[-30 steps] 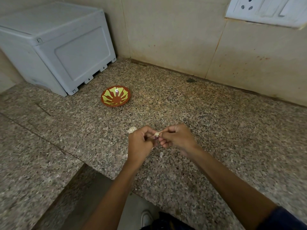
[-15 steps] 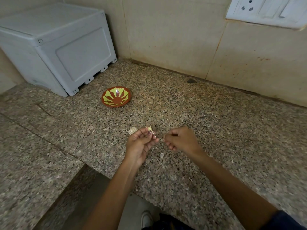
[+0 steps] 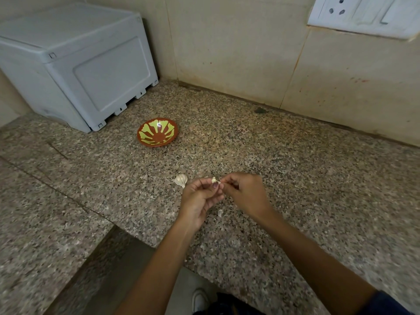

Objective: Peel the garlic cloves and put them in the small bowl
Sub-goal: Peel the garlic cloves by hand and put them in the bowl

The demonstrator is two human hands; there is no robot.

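A small pale garlic clove (image 3: 214, 180) is pinched between the fingertips of my left hand (image 3: 200, 198), held just above the granite counter. My right hand (image 3: 245, 193) meets it from the right, its fingertips pinching the clove's skin. A garlic bulb piece (image 3: 181, 180) lies on the counter just left of my left hand. The small bowl (image 3: 157, 132), red-brown with a yellow-green flower pattern, sits farther back and to the left; nothing shows inside it.
A scrap of garlic skin (image 3: 220, 213) lies on the counter (image 3: 295, 178) below my hands. A grey plastic box (image 3: 75, 62) stands at the back left. The tiled wall carries a socket plate (image 3: 363, 14). The counter's front edge steps down at the lower left.
My hands had drawn apart half a second ago, the left keeping the clove; now the right hand has come back to the clove and pinches it again.
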